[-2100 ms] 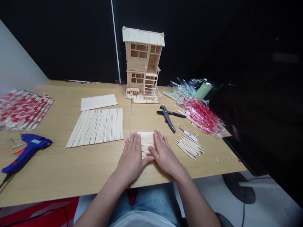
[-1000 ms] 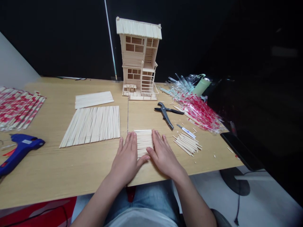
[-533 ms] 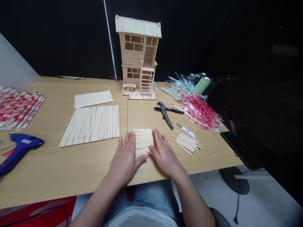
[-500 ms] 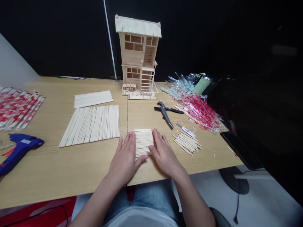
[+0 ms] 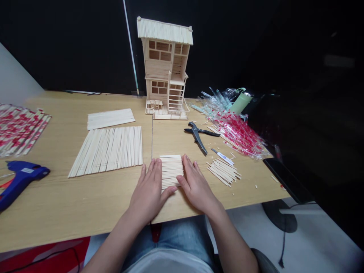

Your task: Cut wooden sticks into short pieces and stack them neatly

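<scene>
A small row of short wooden sticks (image 5: 171,168) lies side by side on the table near its front edge. Along the left ends of these sticks rests my left hand (image 5: 149,189), fingers stretched out and thumb across the near side. My right hand (image 5: 195,184) is pressed to the right ends, also with fingers extended, its thumb tip over the sticks. Neither hand grips anything. Just to the right is a loose pile of short sticks (image 5: 224,171), with a white-handled craft knife (image 5: 223,156) behind it.
A stick-built model house (image 5: 166,68) stands at the back. Two flat stick panels, a larger one (image 5: 109,149) and a smaller one (image 5: 110,118), lie left. A blue glue gun (image 5: 24,178) is far left. Black pliers (image 5: 197,136), wrappers (image 5: 240,132) and a phone (image 5: 287,180) lie right.
The whole view has shifted slightly, so everything appears a little further left. Both hands keep the same places against the sticks.
</scene>
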A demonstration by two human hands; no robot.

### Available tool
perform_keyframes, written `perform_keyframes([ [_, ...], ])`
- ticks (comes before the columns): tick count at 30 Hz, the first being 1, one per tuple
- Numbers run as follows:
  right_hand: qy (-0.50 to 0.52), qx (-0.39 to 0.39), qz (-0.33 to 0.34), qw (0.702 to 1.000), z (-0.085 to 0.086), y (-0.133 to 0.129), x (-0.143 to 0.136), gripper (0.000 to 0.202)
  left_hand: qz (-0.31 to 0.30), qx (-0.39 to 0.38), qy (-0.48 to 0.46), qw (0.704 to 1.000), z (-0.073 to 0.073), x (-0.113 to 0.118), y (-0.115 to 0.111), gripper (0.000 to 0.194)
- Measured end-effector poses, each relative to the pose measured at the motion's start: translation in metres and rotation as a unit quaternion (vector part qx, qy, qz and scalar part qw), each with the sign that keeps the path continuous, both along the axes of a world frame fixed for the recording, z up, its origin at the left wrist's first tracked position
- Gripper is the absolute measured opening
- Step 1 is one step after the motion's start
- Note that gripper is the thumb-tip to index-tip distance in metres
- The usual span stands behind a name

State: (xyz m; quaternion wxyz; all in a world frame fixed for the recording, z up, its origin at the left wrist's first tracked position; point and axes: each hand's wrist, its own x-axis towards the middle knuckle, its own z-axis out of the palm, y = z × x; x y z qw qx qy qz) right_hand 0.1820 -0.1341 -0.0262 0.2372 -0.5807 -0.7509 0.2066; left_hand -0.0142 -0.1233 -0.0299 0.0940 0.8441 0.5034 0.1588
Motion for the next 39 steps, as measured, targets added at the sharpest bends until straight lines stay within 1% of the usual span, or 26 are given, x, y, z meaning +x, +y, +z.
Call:
perform_keyframes([
  [6, 0.016, 0.013, -0.005, 1.0, 0.001, -0.001, 0.0, 0.072, -0.002, 0.006, -0.018, 1.0, -0.001, -0.002, 0.0, 0.088],
  [13, 0.015, 0.017, -0.003, 1.0, 0.0, -0.001, 0.0, 0.071, 0.0, 0.016, -0.012, 1.0, -0.004, -0.002, -0.001, 0.088],
  [17, 0.01, 0.02, -0.01, 1.0, -0.001, -0.001, 0.0, 0.071, 0.004, 0.016, -0.018, 1.0, -0.003, -0.003, -0.001, 0.087],
  [23, 0.012, 0.02, -0.004, 1.0, -0.001, -0.001, 0.001, 0.07, 0.003, 0.009, -0.029, 1.0, -0.002, -0.002, 0.0, 0.087],
  [29, 0.02, 0.032, -0.022, 0.999, 0.0, -0.011, 0.003, 0.067, 0.018, 0.032, -0.023, 0.999, -0.004, -0.004, -0.007, 0.092],
  [33, 0.011, 0.033, -0.014, 0.999, 0.002, -0.017, 0.003, 0.068, 0.011, 0.02, -0.02, 1.0, -0.004, -0.005, -0.01, 0.092],
  [39, -0.001, 0.025, -0.003, 1.0, 0.003, -0.016, 0.002, 0.069, 0.007, 0.003, -0.021, 1.0, -0.003, -0.005, -0.008, 0.091],
])
